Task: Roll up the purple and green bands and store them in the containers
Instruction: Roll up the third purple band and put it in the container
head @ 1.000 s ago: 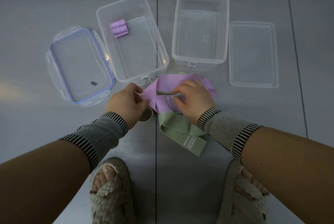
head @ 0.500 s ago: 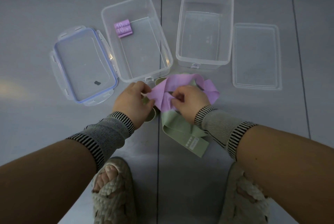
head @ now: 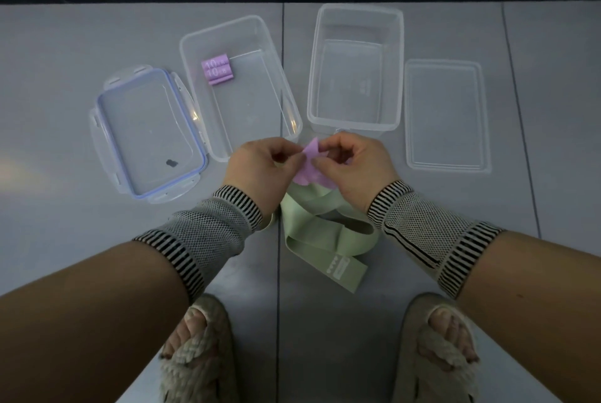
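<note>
Two hands, left hand, right hand, pinching purple band

Most of the purple band behind the hands.

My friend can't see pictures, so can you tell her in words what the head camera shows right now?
Seen from above, a left hand and right hand pinch a purple band over a loose green band on a grey floor. Beyond them sit two open clear containers: the left container holds a rolled purple band, the right container holds none.
</note>
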### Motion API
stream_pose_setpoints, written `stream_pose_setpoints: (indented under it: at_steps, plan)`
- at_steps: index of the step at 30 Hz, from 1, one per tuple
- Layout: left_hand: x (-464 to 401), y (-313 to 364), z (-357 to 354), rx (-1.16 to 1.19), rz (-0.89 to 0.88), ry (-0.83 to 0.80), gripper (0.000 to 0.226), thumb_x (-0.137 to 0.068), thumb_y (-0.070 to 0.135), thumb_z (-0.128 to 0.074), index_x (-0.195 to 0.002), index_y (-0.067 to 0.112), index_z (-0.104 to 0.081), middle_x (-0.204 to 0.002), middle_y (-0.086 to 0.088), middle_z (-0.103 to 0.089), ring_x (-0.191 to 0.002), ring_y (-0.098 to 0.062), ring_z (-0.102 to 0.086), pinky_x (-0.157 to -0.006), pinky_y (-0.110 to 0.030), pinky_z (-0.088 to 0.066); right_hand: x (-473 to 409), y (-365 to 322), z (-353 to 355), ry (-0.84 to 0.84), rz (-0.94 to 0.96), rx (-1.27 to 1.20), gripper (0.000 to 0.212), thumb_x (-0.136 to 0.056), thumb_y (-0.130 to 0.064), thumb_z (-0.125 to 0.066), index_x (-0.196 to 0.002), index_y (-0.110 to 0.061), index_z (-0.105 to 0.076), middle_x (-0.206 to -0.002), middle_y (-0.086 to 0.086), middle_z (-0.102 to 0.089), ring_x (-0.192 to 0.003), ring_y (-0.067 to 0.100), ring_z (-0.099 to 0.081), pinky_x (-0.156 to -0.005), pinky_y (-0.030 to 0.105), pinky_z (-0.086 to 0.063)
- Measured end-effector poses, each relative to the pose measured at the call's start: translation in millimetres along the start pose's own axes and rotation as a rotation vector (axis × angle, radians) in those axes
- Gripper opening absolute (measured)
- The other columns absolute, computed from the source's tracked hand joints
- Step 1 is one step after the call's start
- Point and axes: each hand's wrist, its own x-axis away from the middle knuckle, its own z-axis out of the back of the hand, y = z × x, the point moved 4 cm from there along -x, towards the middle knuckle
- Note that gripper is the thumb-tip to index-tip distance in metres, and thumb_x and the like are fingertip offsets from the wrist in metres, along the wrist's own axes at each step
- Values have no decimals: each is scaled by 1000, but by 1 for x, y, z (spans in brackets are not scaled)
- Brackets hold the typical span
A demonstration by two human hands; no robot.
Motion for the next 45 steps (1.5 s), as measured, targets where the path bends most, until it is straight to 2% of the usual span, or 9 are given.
stream_pose_setpoints:
  at_steps: [5, 9, 15, 19, 27, 31, 36, 41, 45]
  plan:
    - [-3, 5, 4, 132, 31, -26, 20, -84, 12, -64, -70, 26, -62, -68, 10, -65, -57, 5, -55, -59, -8, -45, -4, -3, 11, 2, -23, 101, 37, -82, -11, -63, -116, -24, -57, -106, -6, -54, -92, 6, -51, -83, 22, -45]
    - [-1, 13, 3, 195, 18, -57, 22, -86, 8, -62, -71, 24, -60, -65, 5, -65, -56, -2, -56, -62, -20, -51, -5, -10, 6, -141, -33, 18, 44, -90, -6, -49, -131, -23, -50, -127, -4, -50, -113, 7, -45, -93, 21, -35]
    - [-5, 20, 13, 266, 44, -18, 20, -88, 9, -59, -75, 24, -60, -69, -4, -69, -66, -22, -63, -76, -47, -56, -8, -11, 0, -195, -107, -32, 10, -84, -15, -59, -87, -19, -67, -88, 3, -64, -88, 20, -59, -81, 35, -50]
    - [-12, 16, 27, 336, 108, 63, 15, -90, 11, -59, -80, 22, -62, -75, -9, -70, -74, -30, -67, -76, -48, -57, -7, -11, 7, -197, -78, 81, 17, -92, -11, -51, -87, -2, -65, -83, 13, -59, -77, 20, -52, -71, 32, -43]
    - [-21, 1, 43, 550, 260, 171, 12, -90, 9, -58, -85, 19, -64, -82, -10, -71, -79, -26, -69, -75, -37, -59, -4, -6, 18, -268, -158, 211, 16, -90, -13, -54, -88, -10, -69, -84, 8, -64, -79, 20, -57, -74, 29, -47]
    - [-16, -14, 42, 490, 308, 190, 11, -90, 10, -58, -92, 20, -62, -82, -4, -70, -74, -17, -67, -68, -28, -58, -12, -4, 27, -176, -118, 197, 21, -84, -11, -62, -65, -18, -57, -65, -1, -53, -64, 12, -48, -60, 23, -39]
    - [-7, -45, 38, 307, 365, 155, 17, -87, 10, -63, -101, 20, -61, -85, -4, -72, -75, -15, -69, -69, -32, -57, -16, 12, 25, -121, -91, 339, 15, -80, -11, -64, -79, -25, -60, -70, -6, -56, -69, 11, -54, -65, 20, -43]
    - [4, -80, 31, 66, 425, 100, 18, -85, 15, -64, -100, 22, -56, -87, -1, -71, -76, -20, -68, -74, -40, -58, -17, 27, 11, -85, -61, 394, 20, -81, -10, -63, -99, -18, -65, -99, -1, -67, -96, 16, -62, -95, 30, -47]
    - [13, -96, 31, -213, 458, 78, 30, -85, 21, -63, -113, 19, -52, -103, 1, -64, -87, -21, -61, -70, -31, -51, -17, 38, 17, -17, -87, 461, 24, -84, -10, -62, -107, -14, -66, -108, 0, -67, -100, 16, -61, -94, 27, -45]
